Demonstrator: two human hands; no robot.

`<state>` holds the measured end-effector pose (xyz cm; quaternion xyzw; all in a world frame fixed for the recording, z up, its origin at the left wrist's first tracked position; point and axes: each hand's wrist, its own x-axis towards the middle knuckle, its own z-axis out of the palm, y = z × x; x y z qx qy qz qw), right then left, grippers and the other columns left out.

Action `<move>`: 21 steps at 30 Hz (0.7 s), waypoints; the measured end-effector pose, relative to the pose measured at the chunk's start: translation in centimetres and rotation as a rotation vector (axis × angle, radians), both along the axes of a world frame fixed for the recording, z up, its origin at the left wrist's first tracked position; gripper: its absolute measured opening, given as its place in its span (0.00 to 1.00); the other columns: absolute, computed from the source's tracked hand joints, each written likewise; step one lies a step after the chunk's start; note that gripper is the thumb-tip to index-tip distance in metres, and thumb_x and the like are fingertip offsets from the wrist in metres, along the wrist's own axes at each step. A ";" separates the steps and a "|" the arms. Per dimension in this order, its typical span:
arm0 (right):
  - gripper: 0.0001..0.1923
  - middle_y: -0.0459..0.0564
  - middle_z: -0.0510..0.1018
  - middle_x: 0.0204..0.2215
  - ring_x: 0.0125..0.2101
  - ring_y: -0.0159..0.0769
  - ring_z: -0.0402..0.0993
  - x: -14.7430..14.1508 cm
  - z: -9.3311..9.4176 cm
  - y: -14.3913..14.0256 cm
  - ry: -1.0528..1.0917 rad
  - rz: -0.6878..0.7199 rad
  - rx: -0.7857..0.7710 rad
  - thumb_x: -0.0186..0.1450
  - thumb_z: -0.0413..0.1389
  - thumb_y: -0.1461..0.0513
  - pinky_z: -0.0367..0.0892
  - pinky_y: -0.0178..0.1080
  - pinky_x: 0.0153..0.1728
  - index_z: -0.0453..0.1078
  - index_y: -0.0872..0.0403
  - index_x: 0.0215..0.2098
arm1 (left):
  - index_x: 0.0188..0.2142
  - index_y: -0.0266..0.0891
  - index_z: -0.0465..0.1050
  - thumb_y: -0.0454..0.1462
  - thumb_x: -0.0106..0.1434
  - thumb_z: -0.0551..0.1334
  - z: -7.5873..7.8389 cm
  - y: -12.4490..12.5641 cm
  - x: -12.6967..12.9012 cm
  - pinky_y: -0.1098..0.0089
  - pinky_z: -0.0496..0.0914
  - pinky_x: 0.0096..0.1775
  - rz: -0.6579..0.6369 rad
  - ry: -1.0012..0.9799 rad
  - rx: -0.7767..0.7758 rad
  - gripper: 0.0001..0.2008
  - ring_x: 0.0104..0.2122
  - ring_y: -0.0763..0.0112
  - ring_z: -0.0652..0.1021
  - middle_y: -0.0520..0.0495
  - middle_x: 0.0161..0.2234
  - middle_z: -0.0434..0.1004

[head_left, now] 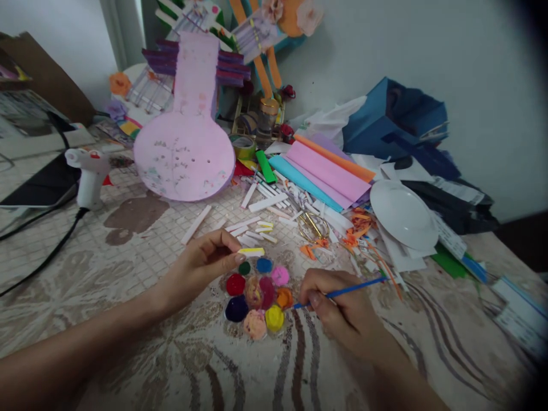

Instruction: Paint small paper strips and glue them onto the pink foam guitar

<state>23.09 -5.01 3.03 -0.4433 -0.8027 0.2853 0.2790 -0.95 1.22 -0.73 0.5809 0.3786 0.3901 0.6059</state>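
Left hand (201,264) pinches yellow-painted strip (252,251) over paint palette (257,297) for access; right hand (342,311) grips brush (342,293), tip at paint.

Both forearms are bare right up to where the view cuts them off, with no sleeve or cuff showing. The left hand (201,260) and right hand (342,311) wear no gloves, and their short fingernails look unpainted.

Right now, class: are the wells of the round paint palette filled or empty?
Filled. The paint palette shows colour in each visible well: red, green, blue, pink, orange, yellow, dark purple. The right hand points a brush toward it.
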 end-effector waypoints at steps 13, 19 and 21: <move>0.09 0.42 0.64 0.20 0.22 0.28 0.62 -0.7 0.0 0.3 -0.040 0.099 0.060 0.64 0.42 0.66 0.56 0.33 0.24 0.59 0.53 0.27 | 0.31 0.36 0.68 0.36 0.57 0.64 0.1 -0.1 0.1 0.74 0.67 0.30 -0.005 -0.010 -0.027 0.06 0.28 0.77 0.72 0.51 0.28 0.71; 0.09 0.43 0.66 0.20 0.22 0.27 0.63 -0.6 0.0 0.1 -0.008 0.091 0.068 0.64 0.42 0.66 0.56 0.33 0.24 0.61 0.54 0.27 | 0.31 0.36 0.67 0.37 0.58 0.64 0.3 -0.1 0.1 0.76 0.67 0.32 -0.023 -0.004 -0.051 0.07 0.29 0.77 0.71 0.52 0.29 0.71; 0.09 0.43 0.66 0.19 0.21 0.27 0.63 -0.4 0.1 0.1 0.013 0.081 0.060 0.64 0.43 0.66 0.55 0.33 0.24 0.61 0.54 0.27 | 0.31 0.36 0.67 0.37 0.58 0.63 0.3 -0.1 0.1 0.76 0.66 0.32 -0.028 -0.007 -0.051 0.07 0.29 0.77 0.71 0.52 0.29 0.70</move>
